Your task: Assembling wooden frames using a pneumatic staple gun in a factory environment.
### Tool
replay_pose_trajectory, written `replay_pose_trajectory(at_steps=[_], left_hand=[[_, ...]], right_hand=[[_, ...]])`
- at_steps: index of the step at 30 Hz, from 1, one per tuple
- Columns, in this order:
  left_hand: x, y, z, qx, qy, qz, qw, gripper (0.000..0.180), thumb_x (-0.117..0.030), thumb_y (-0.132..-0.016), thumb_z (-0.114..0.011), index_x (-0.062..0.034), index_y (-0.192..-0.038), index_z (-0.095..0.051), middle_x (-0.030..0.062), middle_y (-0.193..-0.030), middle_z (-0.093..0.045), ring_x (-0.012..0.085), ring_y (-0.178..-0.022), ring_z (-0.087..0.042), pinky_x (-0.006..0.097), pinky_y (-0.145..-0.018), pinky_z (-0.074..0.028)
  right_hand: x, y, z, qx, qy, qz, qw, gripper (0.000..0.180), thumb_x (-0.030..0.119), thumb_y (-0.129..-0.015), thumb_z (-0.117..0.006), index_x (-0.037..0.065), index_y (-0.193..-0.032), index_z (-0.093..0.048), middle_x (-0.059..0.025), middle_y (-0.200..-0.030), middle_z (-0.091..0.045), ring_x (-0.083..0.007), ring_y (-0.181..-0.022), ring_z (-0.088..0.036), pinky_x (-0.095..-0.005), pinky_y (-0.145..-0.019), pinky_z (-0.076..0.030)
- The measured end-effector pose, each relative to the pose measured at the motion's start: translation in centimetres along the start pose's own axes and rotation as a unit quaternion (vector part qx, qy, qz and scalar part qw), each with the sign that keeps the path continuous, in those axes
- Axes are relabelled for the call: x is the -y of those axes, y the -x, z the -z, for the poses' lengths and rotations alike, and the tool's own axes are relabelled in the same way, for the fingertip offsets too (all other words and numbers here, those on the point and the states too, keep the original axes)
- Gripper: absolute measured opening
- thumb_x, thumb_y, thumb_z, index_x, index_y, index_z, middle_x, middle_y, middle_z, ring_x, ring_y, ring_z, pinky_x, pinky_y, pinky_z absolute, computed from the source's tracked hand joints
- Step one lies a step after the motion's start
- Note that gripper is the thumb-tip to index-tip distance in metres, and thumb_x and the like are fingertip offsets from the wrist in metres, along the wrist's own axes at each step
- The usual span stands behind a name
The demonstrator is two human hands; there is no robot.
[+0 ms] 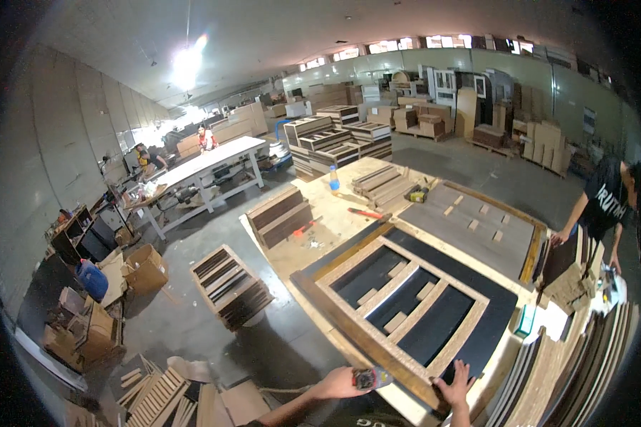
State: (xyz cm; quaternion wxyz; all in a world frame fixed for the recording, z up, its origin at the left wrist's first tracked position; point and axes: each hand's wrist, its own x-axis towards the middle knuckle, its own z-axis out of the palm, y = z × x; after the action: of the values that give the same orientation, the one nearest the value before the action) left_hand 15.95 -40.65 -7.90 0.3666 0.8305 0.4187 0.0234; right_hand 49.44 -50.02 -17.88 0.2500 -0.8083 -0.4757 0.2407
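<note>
Left hand (337, 384) gripping small tool (372, 378), right hand (457, 386) splayed, speckled rectangular wooden frame (420, 313)

On my feed, the plainest print is the big white lettering across the black shirt (605, 193) of the person at the far right, set in a slanting line and bent by the folds. Down at the lower edge I catch a couple of pale capitals on dark clothing (372, 422), cut off by the picture's border. The pale panel (590, 118) on the right-hand wall is too small for me to read.
</note>
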Motion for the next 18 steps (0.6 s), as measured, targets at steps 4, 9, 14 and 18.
replay_pose_trajectory(at_steps=[4, 9, 14, 18], left_hand=[[-1.2, 0.4, 0.8, -0.016, 0.064, 0.048, 0.997, 0.047, -0.049, -0.073, -0.068, -0.0075, -0.094, -0.064, 0.0148, -0.088, -0.067, 0.0325, -0.084, -0.064, 0.039, -0.074, -0.049], [0.5, 0.7, -0.7, -0.01, 0.153, 0.085, 0.984, 0.048, -0.037, -0.074, -0.075, -0.003, -0.105, -0.061, 0.0133, -0.095, -0.066, 0.0224, -0.087, -0.063, 0.035, -0.081, -0.047], [-1.0, -0.4, 0.7, -0.015, 0.168, 0.059, 0.984, 0.048, -0.035, -0.075, -0.074, -0.0016, -0.106, -0.06, 0.0151, -0.099, -0.066, 0.0241, -0.092, -0.063, 0.035, -0.085, -0.046], [-3.2, -3.5, 3.6, 0.042, 0.054, 0.09, 0.994, 0.054, -0.037, -0.07, -0.077, -0.0019, -0.107, -0.061, 0.0138, -0.093, -0.068, 0.0227, -0.083, -0.065, 0.035, -0.074, -0.052]], right_hand=[[-1.5, -4.0, 0.0, -0.002, -0.018, -0.002, 1.0, 0.11, 0.059, -0.064, -0.07, 0.005, -0.144, -0.019, -0.015, -0.15, -0.022, -0.0295, -0.141, -0.01, -0.0544, -0.11, 0.003], [0.8, -6.7, 1.0, -0.002, 0.009, -0.028, 1.0, 0.125, 0.057, -0.056, -0.077, 0.0, -0.145, -0.009, -0.0173, -0.152, -0.012, -0.0288, -0.142, -0.006, -0.0528, -0.11, 0.006], [0.2, -5.9, 0.8, 0.008, 0.019, -0.024, 1.0, 0.135, 0.057, -0.048, -0.08, 0.004, -0.146, -0.004, -0.0167, -0.152, -0.01, -0.0305, -0.142, -0.004, -0.0556, -0.109, 0.004], [1.7, -4.4, 1.1, 0.018, 0.058, 0.003, 0.998, 0.14, 0.067, -0.036, -0.077, 0.01, -0.146, -0.012, -0.0225, -0.149, -0.016, -0.036, -0.14, -0.01, -0.0604, -0.108, -0.002]])
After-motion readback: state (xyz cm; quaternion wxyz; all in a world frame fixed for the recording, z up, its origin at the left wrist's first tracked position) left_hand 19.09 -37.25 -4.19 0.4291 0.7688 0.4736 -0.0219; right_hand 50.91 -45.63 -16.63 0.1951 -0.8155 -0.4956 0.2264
